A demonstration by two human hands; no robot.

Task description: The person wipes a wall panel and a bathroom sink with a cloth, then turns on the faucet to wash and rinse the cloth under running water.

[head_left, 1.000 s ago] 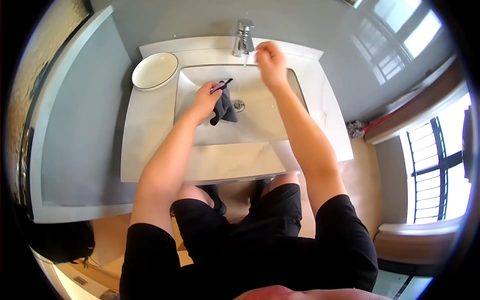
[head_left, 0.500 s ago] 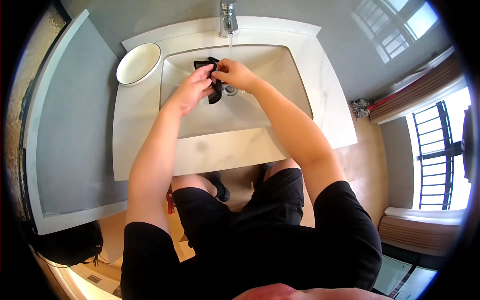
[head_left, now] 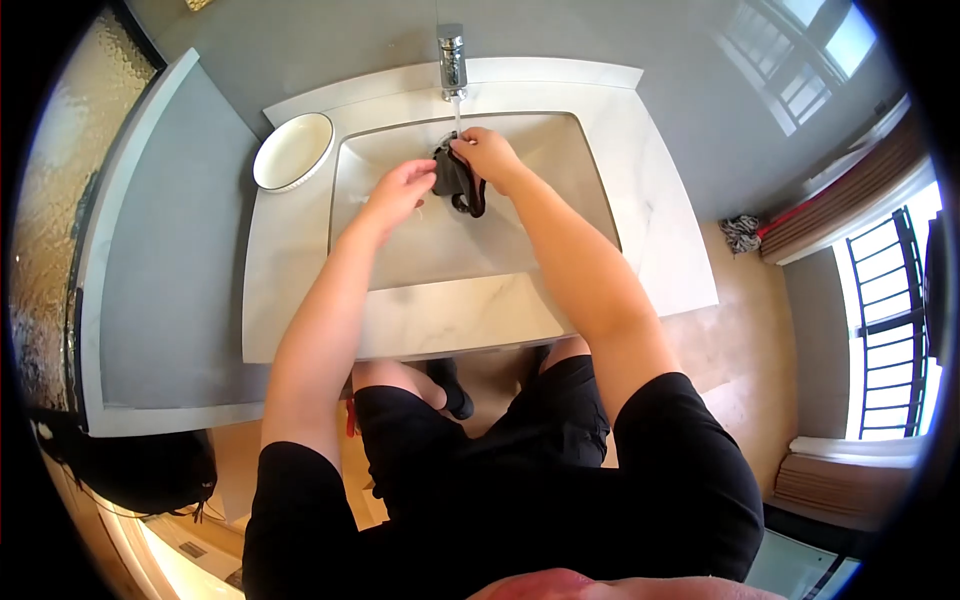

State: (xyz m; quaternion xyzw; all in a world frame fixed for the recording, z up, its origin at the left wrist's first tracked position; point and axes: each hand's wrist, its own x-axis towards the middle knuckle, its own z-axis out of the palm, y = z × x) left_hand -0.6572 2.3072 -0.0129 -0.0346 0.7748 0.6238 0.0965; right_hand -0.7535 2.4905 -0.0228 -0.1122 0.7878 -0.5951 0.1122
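A small black and grey piece of cloth (head_left: 453, 178) hangs over the sink basin (head_left: 380, 250), spread out with a dark band looping down on its right. My right hand (head_left: 488, 158) pinches its upper edge close under the running tap (head_left: 452, 65). The water stream falls right at those fingertips. My left hand (head_left: 400, 195) is at the cloth's left side, thumb and fingers apart, its fingertips at or very near the edge. Whether they touch is unclear. The drain (head_left: 460, 203) is mostly hidden behind the cloth.
On the counter's left corner stands a white oval bowl (head_left: 293, 152). The pale marbled countertop (head_left: 660, 230) surrounds the basin. A grey partition panel (head_left: 180, 250) rises on the left. A mop head (head_left: 741, 234) lies on the floor at right.
The cloth has moved right, toward the water stream, and opened out to show a grey face. My left hand has loosened from it; the right still pinches it. The view has tilted slightly.
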